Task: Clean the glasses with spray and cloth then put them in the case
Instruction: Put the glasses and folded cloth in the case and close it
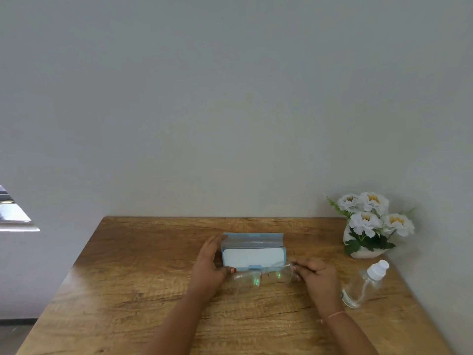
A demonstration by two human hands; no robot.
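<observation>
Just in front of the open case (253,248), near the middle of the table (128,278), the glasses (258,276) sit low in my right hand (317,276), whose curled fingers pinch their right end. My left hand (210,265) lies against the case's left end, fingers straight and together, thumb reaching toward the left lens. The spray bottle (363,284) lies on its side near the right edge. A white panel inside the case may be the cloth or the lining; I cannot tell. With the bottle set aside, I judge the cleaning done. Laying the glasses in and closing the lid remain.
</observation>
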